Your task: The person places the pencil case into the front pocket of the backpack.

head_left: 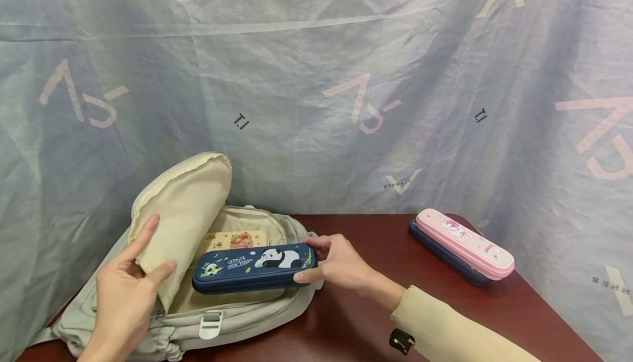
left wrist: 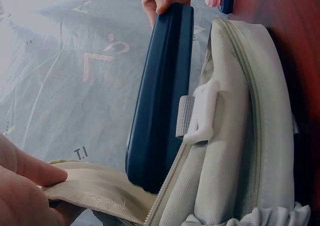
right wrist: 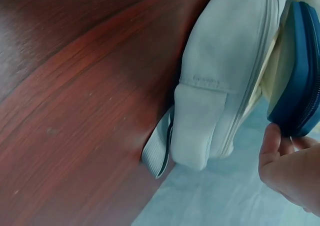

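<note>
A pale grey backpack [head_left: 237, 318] lies open on the dark red table [head_left: 376, 318]. My left hand [head_left: 129, 279] pinches its cream front flap [head_left: 183, 213] and holds it lifted. My right hand [head_left: 332, 263] grips the right end of a navy panda pencil case [head_left: 254, 267], which lies across the bag's opening. In the left wrist view the navy case [left wrist: 160, 91] stands beside the bag's zip edge and white buckle [left wrist: 202, 113]. The right wrist view shows the case's end [right wrist: 302, 71] by my fingertips [right wrist: 270, 146]. A book with a bear picture [head_left: 237, 239] lies inside the bag.
A pink pencil case [head_left: 465, 243] is stacked on a navy one [head_left: 445, 255] at the table's right rear. A grey printed sheet [head_left: 346, 87] hangs behind and beside the table. Bare table shows between the bag and the stacked cases.
</note>
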Demonstrator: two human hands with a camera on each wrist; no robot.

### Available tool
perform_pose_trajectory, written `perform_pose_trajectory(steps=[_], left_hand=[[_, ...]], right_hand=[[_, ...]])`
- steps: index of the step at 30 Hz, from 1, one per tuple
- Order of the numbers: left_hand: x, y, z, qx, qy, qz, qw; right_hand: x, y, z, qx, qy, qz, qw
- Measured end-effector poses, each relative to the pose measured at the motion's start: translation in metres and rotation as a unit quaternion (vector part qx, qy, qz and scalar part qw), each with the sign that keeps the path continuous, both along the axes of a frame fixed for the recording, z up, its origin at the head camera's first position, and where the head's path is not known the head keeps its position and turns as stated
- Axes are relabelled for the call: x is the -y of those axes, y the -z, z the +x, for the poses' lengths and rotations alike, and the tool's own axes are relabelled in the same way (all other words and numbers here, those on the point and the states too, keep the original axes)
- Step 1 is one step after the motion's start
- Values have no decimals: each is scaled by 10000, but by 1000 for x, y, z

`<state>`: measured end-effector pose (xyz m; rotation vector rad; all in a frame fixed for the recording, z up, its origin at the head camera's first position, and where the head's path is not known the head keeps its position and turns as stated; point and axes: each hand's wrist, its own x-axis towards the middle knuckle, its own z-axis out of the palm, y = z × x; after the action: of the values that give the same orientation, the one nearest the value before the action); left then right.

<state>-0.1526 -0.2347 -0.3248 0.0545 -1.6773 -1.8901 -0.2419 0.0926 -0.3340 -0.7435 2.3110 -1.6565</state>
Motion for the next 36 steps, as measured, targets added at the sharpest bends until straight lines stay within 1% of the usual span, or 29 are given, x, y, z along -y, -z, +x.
perform_pose_trajectory(steps=[3,10,13,18,24,27,30,36], left_hand=[[0,0,0,-21,-5,12,10000],[0,0,0,-13,-52,6,10000],[0,0,0,-6,-49,20,10000],[0,-2,0,19,-134,19,9999],[0,-4,1,51,-179,2,9998],[1,-3,1,68,-206,-19,9998],[1,-3,1,22,-132,-9,9999],[1,-3,1,85,-193,-30,9998]], right_hand=[[10,2,0,-77,-18,39,10000],[28,9,-1,-343,193,306,9988],[35,10,-1,-432,259,341,9982],[46,12,-1,-543,248,309,9977],[61,14,1,-747,242,469,9958],[66,15,1,-680,218,362,9968],[70,17,1,-629,220,290,9974],[77,21,0,-522,283,184,9981]])
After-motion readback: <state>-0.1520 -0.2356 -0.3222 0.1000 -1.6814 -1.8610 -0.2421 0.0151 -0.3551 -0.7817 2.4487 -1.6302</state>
